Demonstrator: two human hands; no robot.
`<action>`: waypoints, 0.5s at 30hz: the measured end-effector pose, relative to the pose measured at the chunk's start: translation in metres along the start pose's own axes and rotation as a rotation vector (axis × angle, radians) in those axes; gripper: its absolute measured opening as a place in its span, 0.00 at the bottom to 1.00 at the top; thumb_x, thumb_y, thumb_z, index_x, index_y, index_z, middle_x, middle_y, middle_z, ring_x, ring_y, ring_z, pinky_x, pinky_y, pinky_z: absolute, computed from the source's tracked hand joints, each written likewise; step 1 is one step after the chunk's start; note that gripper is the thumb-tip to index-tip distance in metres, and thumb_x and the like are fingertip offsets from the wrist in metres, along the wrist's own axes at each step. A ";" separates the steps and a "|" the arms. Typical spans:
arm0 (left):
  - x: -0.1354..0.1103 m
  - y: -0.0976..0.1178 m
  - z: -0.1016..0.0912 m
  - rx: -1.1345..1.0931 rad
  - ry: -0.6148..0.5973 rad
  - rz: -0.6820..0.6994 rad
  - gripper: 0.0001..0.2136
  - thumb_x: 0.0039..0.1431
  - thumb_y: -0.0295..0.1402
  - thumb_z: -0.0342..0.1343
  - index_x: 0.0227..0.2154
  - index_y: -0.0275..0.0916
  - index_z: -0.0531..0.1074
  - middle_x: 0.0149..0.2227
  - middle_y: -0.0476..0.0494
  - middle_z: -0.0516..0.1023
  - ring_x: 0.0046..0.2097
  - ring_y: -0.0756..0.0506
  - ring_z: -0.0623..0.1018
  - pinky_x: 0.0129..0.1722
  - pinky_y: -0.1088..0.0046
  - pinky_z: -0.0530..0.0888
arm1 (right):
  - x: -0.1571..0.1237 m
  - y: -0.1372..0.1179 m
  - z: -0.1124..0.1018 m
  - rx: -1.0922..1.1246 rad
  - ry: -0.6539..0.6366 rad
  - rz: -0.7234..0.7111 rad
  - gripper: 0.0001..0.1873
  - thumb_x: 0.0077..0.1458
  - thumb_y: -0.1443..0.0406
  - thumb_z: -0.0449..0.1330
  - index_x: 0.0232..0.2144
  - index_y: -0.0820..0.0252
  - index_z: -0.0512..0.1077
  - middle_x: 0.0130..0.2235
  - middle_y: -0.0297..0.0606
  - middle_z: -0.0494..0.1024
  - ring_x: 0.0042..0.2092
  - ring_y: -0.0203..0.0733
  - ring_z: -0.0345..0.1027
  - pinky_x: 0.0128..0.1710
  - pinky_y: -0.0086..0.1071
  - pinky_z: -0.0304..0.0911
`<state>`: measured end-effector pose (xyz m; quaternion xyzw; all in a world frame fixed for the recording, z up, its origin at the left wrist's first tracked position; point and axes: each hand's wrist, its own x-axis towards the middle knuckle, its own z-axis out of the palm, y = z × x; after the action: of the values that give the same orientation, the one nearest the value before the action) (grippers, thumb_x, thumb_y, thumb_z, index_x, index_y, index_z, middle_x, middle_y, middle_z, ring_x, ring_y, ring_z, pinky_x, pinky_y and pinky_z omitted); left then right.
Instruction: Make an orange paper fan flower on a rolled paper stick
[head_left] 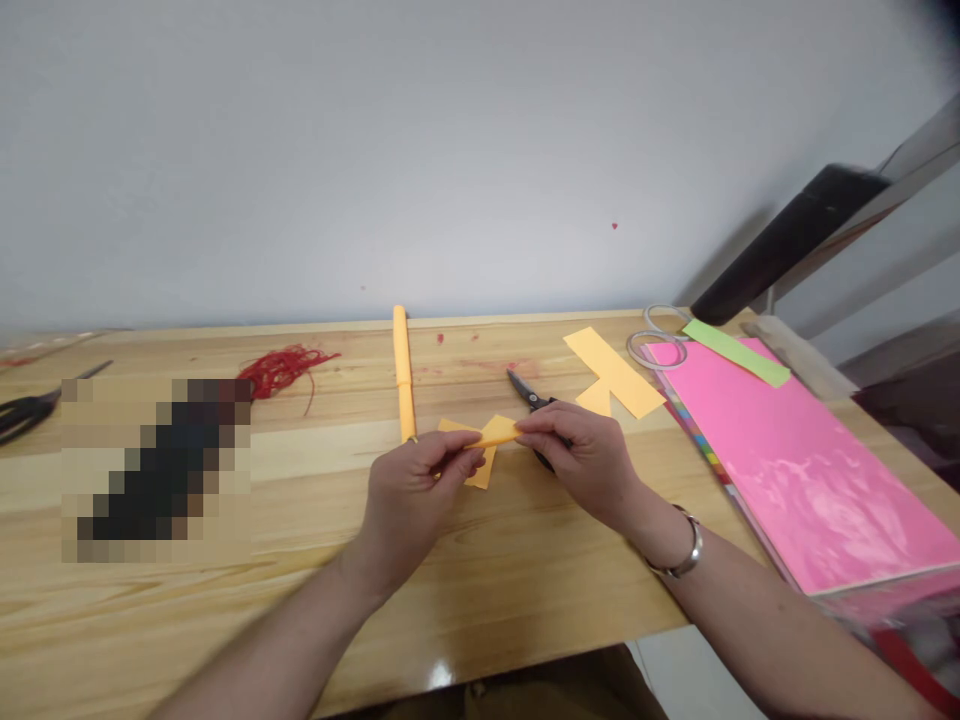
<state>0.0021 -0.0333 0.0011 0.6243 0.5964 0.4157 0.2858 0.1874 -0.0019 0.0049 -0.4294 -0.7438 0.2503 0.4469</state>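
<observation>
Orange strip (496, 435): one, narrow, seemingly folded; centre of the frame, held level between the hands, ends hidden under the fingertips.
Left hand (409, 490): thumb and forefinger closed on the strip's left end; remaining fingers curled in.
Right hand (583, 455): thumb and forefinger closed on the right end; bracelet (686, 543) at the wrist.
Fold, handling: the paper looks light and likely to wrinkle; best pinched gently at both ends, long edges matched before any firm press, pressure run evenly from one end to the other. A twist between the hands would probably skew the crease.
Orange scraps (480, 477): lying below the strip, centre of the frame; best kept from catching between the fingers.
Black snips (523, 385): just beyond the right hand, partly hidden by it, tip toward the upper left; knuckles should stay wide of the blades.
Orange tube (403, 350): upper centre, beyond the left hand.
Orange cut pieces (619, 375): right of centre, overlapping.
Pink sheets (795, 450): right of the frame, green strip (737, 352) across the top edge.
</observation>
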 end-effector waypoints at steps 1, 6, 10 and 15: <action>0.000 0.000 0.000 -0.007 -0.003 0.002 0.06 0.51 0.33 0.58 0.33 0.44 0.76 0.27 0.52 0.81 0.29 0.48 0.80 0.30 0.74 0.76 | 0.000 0.000 0.000 -0.005 0.000 -0.001 0.06 0.50 0.71 0.59 0.30 0.57 0.76 0.31 0.37 0.78 0.33 0.38 0.72 0.33 0.31 0.68; 0.000 0.000 0.000 -0.023 -0.002 0.037 0.06 0.52 0.31 0.57 0.33 0.44 0.76 0.27 0.52 0.80 0.29 0.49 0.80 0.31 0.75 0.76 | 0.000 0.000 0.001 -0.031 0.005 -0.021 0.06 0.50 0.70 0.59 0.30 0.57 0.76 0.31 0.37 0.78 0.33 0.38 0.72 0.32 0.31 0.69; 0.000 -0.001 0.000 -0.009 -0.003 0.054 0.05 0.52 0.31 0.56 0.32 0.44 0.76 0.27 0.52 0.80 0.29 0.49 0.79 0.31 0.75 0.75 | -0.001 -0.001 0.001 -0.051 0.007 -0.027 0.06 0.51 0.70 0.59 0.30 0.57 0.76 0.31 0.37 0.78 0.34 0.38 0.72 0.33 0.32 0.69; 0.000 -0.002 0.000 0.006 -0.011 0.075 0.05 0.53 0.32 0.56 0.32 0.44 0.76 0.27 0.51 0.80 0.29 0.49 0.79 0.31 0.75 0.75 | -0.001 0.000 0.001 -0.071 0.016 -0.048 0.06 0.51 0.70 0.59 0.30 0.59 0.76 0.31 0.38 0.78 0.34 0.38 0.72 0.33 0.31 0.69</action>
<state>0.0013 -0.0329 -0.0009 0.6493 0.5725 0.4209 0.2713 0.1865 -0.0028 0.0044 -0.4289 -0.7587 0.2095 0.4433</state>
